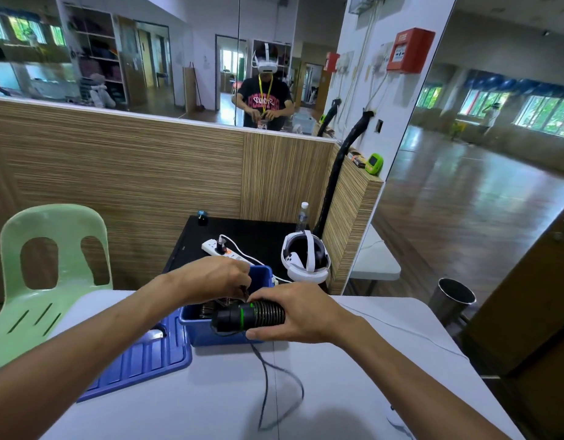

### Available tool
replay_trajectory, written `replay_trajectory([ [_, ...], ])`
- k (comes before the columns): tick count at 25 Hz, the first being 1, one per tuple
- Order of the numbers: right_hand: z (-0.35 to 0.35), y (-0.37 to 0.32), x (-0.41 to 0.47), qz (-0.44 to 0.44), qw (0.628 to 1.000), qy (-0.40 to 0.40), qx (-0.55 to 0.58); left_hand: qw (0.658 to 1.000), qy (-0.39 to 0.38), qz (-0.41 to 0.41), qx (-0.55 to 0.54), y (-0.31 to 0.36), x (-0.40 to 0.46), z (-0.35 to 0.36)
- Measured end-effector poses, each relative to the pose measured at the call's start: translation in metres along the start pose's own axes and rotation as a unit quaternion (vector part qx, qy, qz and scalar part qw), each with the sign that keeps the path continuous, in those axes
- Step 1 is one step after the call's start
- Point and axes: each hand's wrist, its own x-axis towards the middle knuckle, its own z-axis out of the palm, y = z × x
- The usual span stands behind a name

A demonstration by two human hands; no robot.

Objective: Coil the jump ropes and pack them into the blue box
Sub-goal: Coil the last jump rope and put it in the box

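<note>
Head view: left of our grips the blue lid point(141, 357) lies on the counter point(337, 392). Our left hand point(217, 277) pinches the cord over the blue box point(198, 325). Our right hand point(293, 312) wraps the black jump-rope handle point(242, 317); cord point(268, 376) trails below.

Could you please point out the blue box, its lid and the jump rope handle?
blue box point(268, 274): head view, far right rim corner.
lid point(141, 360): head view, ribbed top.
jump rope handle point(242, 315): head view, green ring.
</note>
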Motion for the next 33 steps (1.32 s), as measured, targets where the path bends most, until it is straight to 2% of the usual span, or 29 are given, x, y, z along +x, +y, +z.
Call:
replay_trajectory([
  [2, 0.004, -0.001, -0.003, -0.002, 1.000, -0.007, -0.028, 0.994, -0.023, -0.012, -0.109, -0.001, -0.001, -0.005],
  [4, 0.006, -0.002, -0.002, 0.003, 0.998, -0.012, -0.065, 0.981, -0.072, -0.055, -0.169, -0.002, -0.002, -0.012],
  [7, 0.009, -0.006, 0.005, 0.019, 0.992, -0.018, -0.126, 0.976, -0.110, -0.094, -0.165, 0.007, -0.002, -0.021],
  [10, 0.011, -0.011, 0.008, 0.032, 0.986, -0.017, -0.162, 0.984, -0.125, -0.105, -0.065, 0.020, -0.001, -0.030],
  [14, 0.010, -0.014, 0.013, 0.048, 0.982, 0.002, -0.180, 0.988, -0.109, -0.106, 0.021, 0.026, 0.000, -0.037],
  [18, 0.013, -0.016, 0.018, 0.054, 0.980, 0.012, -0.193, 0.989, -0.098, -0.098, 0.042, 0.030, 0.000, -0.034],
  [21, 0.014, -0.016, 0.020, 0.089, 0.979, 0.022, -0.179, 0.985, -0.067, -0.109, 0.118, 0.044, 0.001, -0.035],
  [23, 0.013, -0.016, 0.022, 0.122, 0.977, 0.050, -0.169, 0.976, -0.047, -0.155, 0.143, 0.059, 0.002, -0.036],
  [27, 0.007, -0.019, 0.030, 0.162, 0.966, 0.113, -0.165, 0.953, 0.024, -0.277, 0.124, 0.089, 0.000, -0.032],
  [30, 0.006, -0.023, 0.035, 0.175, 0.958, 0.142, -0.175, 0.938, 0.073, -0.329, 0.081, 0.101, -0.001, -0.027],
  [33, 0.007, -0.022, 0.038, 0.188, 0.957, 0.139, -0.173, 0.925, 0.102, -0.364, 0.045, 0.105, -0.003, -0.017],
])
